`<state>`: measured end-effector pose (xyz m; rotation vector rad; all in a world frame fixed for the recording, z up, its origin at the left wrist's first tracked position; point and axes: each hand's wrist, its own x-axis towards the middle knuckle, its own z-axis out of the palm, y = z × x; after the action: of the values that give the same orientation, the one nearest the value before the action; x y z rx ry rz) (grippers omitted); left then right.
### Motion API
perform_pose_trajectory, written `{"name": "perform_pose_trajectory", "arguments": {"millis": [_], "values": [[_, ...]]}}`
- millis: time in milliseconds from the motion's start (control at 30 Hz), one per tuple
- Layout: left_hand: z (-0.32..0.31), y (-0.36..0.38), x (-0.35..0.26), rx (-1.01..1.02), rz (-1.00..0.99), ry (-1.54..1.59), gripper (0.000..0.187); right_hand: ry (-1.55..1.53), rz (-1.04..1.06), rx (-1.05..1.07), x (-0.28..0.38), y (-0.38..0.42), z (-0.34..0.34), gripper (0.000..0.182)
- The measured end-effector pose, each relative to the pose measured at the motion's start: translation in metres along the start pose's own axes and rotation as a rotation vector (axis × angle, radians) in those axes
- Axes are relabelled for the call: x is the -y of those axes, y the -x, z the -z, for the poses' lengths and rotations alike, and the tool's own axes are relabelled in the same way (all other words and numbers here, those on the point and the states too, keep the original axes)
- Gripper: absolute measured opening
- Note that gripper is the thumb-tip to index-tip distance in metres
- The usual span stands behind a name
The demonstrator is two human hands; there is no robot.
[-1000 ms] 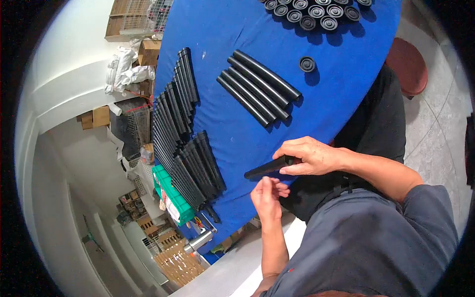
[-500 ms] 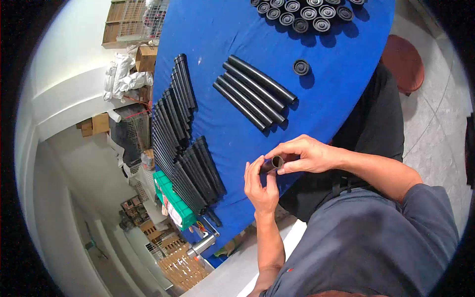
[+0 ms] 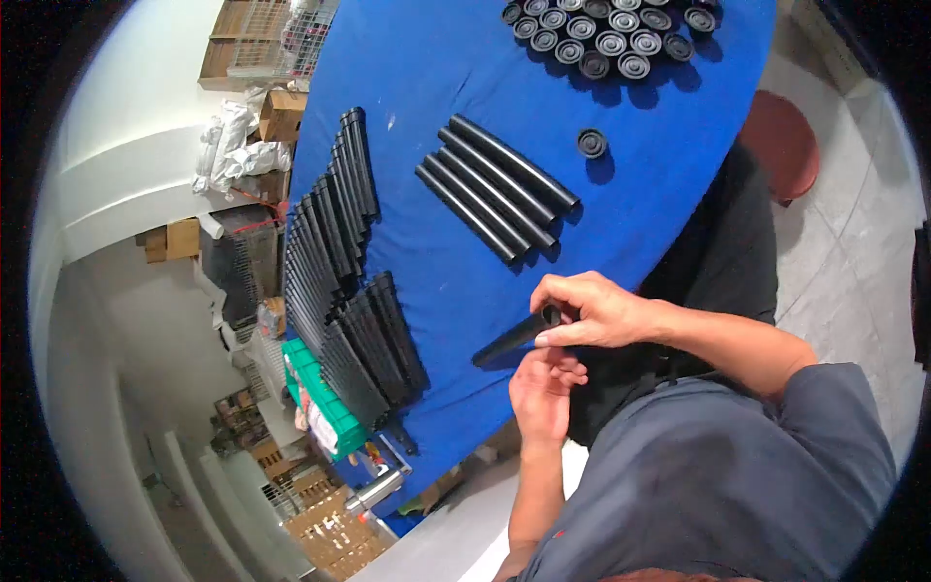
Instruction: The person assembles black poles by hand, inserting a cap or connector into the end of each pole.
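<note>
Blue table (image 3: 465,58) is spreading out under me, stacked black tubes (image 3: 335,262) lying along its edge.
I'm pinching one black tube (image 3: 514,339) at its near end with my right hand (image 3: 587,310), fingers closed around it, over the table's near edge; my left hand (image 3: 543,388) is hovering just beneath, fingers loosely curled, gripping nothing.

The near end of the black tube (image 3: 514,339) disappears inside the right hand (image 3: 596,310), whose fingers (image 3: 558,291) cover it, so what the left hand (image 3: 543,388) does just beneath cannot be told. The round caps (image 3: 601,29) are cut off by the top edge. The clutter beyond the tabletop (image 3: 436,58) is too small to make out.
</note>
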<state>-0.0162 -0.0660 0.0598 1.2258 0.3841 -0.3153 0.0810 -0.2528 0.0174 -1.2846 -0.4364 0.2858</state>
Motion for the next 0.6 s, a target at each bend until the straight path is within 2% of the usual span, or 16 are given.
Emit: {"name": "perform_pose_trajectory", "arguments": {"millis": [67,133,200,233,267,367,400,467,600], "values": [[0.019,-0.014,0.01,0.068,0.294,0.62,0.045,0.083,0.128,0.01,-0.001,0.003,-0.003,0.039],[0.019,-0.024,0.006,0.365,0.33,0.899,0.042,0.192,0.254,0.077,0.008,0.005,-0.002,0.043],[0.016,-0.03,0.008,0.106,0.222,0.811,0.04,0.438,0.294,0.067,0.022,0.007,0.005,0.051],[0.023,-0.039,0.015,0.171,0.044,0.663,0.037,0.57,0.296,0.026,0.042,0.008,0.013,0.052],[0.033,-0.052,0.017,0.244,-0.033,0.631,0.036,0.701,0.301,-0.016,0.056,0.005,0.021,0.053],[0.031,-0.074,0.003,0.344,-0.137,0.513,0.031,1.089,0.336,-0.343,0.08,-0.012,0.059,0.048],[0.034,-0.078,0.005,0.355,-0.15,0.523,0.032,1.203,0.287,-0.393,0.081,-0.021,0.071,0.049],[0.038,-0.081,0.01,0.373,-0.178,0.537,0.035,1.464,0.204,-0.377,0.075,-0.037,0.093,0.054],[0.038,-0.076,0.014,0.362,-0.181,0.602,0.035,1.624,0.009,-0.169,0.05,-0.042,0.12,0.047]]}}
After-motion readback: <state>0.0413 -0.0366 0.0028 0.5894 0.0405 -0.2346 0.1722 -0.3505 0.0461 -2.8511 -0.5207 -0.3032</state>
